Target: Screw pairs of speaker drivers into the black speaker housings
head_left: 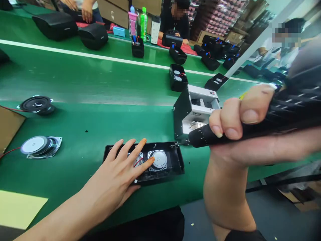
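Observation:
My right hand (233, 150) is wrapped round a black electric screwdriver (288, 110), held nearly level and pointing left. Its bit reaches the right end of a black speaker box (177, 164), close to a corner. In the open box lie two round speaker drivers with silver backs; the right driver (159, 159) shows well, while the left driver (137, 159) is partly hidden by my fingers. My left hand (120, 174) rests over the box's left part, fingers stretched and spread, thumb at the near side. A thin red wire runs between the drivers.
Behind the box stands a screw feeder (182, 115). Two loose speaker drivers, one upright (37, 104) and one silver-backed (35, 144), lie at left near a yellow sheet (20, 209). Several speaker boxes line the far side, where other people sit; a green bottle (143, 25) stands there.

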Motion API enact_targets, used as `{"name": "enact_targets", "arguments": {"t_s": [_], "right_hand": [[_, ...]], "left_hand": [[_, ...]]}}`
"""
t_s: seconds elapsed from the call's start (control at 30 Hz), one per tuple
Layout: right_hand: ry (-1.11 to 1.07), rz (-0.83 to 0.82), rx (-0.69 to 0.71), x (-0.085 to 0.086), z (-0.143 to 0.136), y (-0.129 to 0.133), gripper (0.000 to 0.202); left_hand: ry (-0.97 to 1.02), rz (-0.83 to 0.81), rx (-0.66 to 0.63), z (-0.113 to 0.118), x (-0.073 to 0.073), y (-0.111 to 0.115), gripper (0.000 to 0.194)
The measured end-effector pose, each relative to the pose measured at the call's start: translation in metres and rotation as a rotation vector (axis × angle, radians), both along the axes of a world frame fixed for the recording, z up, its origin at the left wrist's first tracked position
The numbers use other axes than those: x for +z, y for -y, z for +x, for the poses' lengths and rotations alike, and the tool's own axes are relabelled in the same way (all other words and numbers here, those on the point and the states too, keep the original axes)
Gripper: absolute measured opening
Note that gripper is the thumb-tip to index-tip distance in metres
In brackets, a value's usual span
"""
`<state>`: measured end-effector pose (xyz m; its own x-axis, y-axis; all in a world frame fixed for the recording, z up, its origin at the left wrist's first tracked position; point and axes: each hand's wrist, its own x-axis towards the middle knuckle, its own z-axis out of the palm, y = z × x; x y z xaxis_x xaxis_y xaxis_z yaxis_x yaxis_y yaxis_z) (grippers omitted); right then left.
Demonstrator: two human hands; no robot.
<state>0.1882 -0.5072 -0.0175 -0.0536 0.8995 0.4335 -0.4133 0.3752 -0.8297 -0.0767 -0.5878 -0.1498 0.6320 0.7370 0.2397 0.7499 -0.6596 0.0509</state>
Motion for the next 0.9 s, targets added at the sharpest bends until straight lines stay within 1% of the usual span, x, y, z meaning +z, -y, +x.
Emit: {"name": "enact_targets", "arguments": {"t_s": [0.1,0.13,0.2,0.3,0.4,0.5,0.67,0.9], "right_hand": [[0.002,-0.001,0.005,-0.007,-0.035,-0.003,0.050],[0.010,-0.025,0.036,-0.012,-0.046,-0.004,0.053],[0.016,-0.061,0.083,-0.024,-0.065,-0.007,0.060],[-0.011,-0.044,0.075,-0.045,-0.080,-0.011,0.070],[-0.031,-0.038,0.106,-0.061,-0.085,-0.014,0.073],[-0.073,-0.036,0.168,-0.069,-0.085,-0.015,0.069],[-0.081,-0.043,0.251,-0.073,-0.084,-0.017,0.062],[-0.021,-0.060,0.234,-0.076,-0.085,-0.019,0.060]], "left_hand": [[0.009,-0.027,0.011,0.001,0.001,0.000,0.085],[0.014,-0.036,0.011,0.001,0.000,0.000,0.084],[0.026,-0.051,0.010,0.001,-0.001,-0.001,0.083],[0.022,-0.064,0.013,0.002,-0.002,-0.003,0.084],[-0.009,-0.076,0.018,0.002,0.000,-0.004,0.085],[-0.025,-0.085,0.016,0.003,0.002,-0.003,0.085],[-0.014,-0.094,0.024,0.003,0.003,-0.004,0.080],[-0.014,-0.111,0.025,0.004,0.004,-0.003,0.078]]}}
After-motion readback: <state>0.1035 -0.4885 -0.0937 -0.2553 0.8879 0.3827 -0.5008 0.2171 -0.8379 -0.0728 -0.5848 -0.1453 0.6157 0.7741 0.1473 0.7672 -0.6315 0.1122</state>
